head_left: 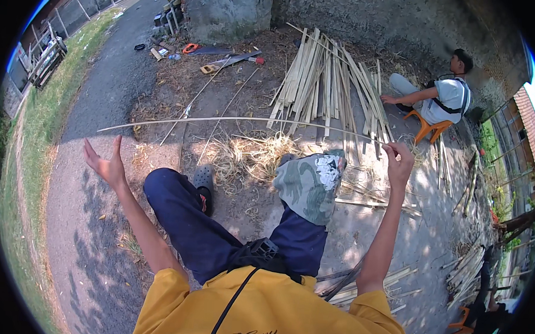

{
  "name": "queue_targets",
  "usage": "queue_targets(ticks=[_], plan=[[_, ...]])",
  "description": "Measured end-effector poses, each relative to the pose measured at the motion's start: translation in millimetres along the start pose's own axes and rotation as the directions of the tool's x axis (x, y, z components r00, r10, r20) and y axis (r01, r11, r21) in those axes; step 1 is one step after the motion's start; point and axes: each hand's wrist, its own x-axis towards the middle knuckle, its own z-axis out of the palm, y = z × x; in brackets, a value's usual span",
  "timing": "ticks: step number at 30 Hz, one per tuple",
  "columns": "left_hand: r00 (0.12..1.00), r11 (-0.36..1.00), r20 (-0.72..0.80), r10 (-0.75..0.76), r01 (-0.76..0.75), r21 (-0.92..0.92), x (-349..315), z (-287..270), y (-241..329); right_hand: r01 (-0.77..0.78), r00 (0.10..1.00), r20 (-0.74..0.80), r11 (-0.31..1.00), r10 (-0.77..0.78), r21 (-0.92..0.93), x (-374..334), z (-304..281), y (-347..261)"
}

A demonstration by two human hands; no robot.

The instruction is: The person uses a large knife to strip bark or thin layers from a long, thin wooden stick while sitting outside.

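A long, thin bamboo strip [240,118] stretches across in front of me, bowed slightly upward. My right hand [398,163] pinches its right end between thumb and fingers. On the other side my left hand [107,165] is open, fingers spread, just below the strip's free left end and apart from it. Over my right knee lies a camouflage cloth [307,189]. Curly bamboo shavings [244,157] are heaped on the ground between and beyond my feet, below the strip.
A large pile of split bamboo slats [319,80] lies ahead. Handsaws [230,62] rest at the far left near a concrete block [226,13]. A person [444,94] sits on an orange stool [427,127] at far right. More slats [376,285] lie beside my right hip.
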Motion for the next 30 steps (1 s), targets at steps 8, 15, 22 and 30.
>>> queue_targets(ticks=[8, 15, 22, 30], plan=[[0.492, 0.253, 0.850, 0.189, 0.812, -0.526, -54.0, -21.5, 195.8, -0.561, 0.826, 0.420, 0.476, 0.376, 0.677, -56.8, 57.3, -118.4], [0.242, 0.162, 0.701, 0.671, 0.875, -0.457, -77.3, -72.3, 340.5, -0.675, 0.731, 0.639, 0.111, 0.240, 0.730, -106.8, 63.0, -253.7], [0.298, 0.173, 0.726, 0.620, 0.851, -0.497, -61.3, -79.3, 321.9, -0.432, 0.901, 0.367, 0.576, 0.233, 0.694, -90.7, 35.6, -204.1], [0.201, 0.052, 0.780, 0.592, 0.957, -0.286, -77.0, -44.0, 303.4, -0.719, 0.515, 0.333, 0.609, 0.790, -0.334, -324.6, 138.6, 156.7]])
